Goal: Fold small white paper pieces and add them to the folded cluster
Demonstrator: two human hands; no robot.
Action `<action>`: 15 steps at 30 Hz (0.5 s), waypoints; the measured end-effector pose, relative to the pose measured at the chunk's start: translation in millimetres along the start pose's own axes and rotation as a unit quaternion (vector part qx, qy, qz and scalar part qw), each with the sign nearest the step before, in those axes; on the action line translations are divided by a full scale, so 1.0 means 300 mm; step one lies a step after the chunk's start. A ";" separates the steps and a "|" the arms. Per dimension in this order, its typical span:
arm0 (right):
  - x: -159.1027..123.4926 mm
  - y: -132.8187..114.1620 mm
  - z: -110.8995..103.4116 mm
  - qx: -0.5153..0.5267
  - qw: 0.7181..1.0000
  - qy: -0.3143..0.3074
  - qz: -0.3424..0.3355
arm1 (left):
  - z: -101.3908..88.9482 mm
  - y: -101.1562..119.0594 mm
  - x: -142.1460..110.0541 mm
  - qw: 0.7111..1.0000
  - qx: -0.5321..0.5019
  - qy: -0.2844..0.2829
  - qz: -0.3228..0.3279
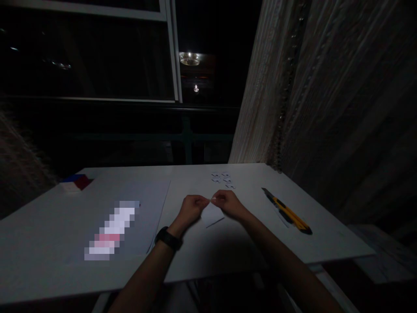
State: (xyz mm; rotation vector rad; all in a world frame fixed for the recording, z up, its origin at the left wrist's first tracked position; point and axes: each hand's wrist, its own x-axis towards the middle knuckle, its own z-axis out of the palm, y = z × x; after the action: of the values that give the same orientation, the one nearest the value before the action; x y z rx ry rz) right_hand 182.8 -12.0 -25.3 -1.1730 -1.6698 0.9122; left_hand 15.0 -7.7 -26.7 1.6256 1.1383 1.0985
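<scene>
My left hand [193, 208], with a dark watch [168, 238] on its wrist, is closed in a pinch at the far edge of a small white piece of paper [212, 216]. My right hand [229, 203] pinches at the same edge, its fingertips almost meeting the left ones. A tiny white bit shows between the fingertips, too small to make out clearly. The paper's near edge casts a dark line on the table. Just beyond my hands lie several small paper cutouts [223, 179] with dark edges or shadows.
A yellow and black utility knife [289, 213], blade out, lies right on the white table [195, 261], beside a thin pale strip. To the left are large paper sheets [148, 217] with a blurred-out item on top. A colored puzzle cube [74, 183] sits far left. Curtains [260, 95] hang behind.
</scene>
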 end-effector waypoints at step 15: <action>-0.022 -0.047 -0.141 0.183 0.953 -0.197 0.136 | -0.001 0.064 -0.038 0.986 -0.084 -0.136 -0.054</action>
State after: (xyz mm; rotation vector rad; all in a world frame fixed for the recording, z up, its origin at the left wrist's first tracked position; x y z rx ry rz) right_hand 219.0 -18.9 0.5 -1.0210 -1.5620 1.6424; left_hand 16.6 -22.9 -10.6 1.5091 0.9190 0.8491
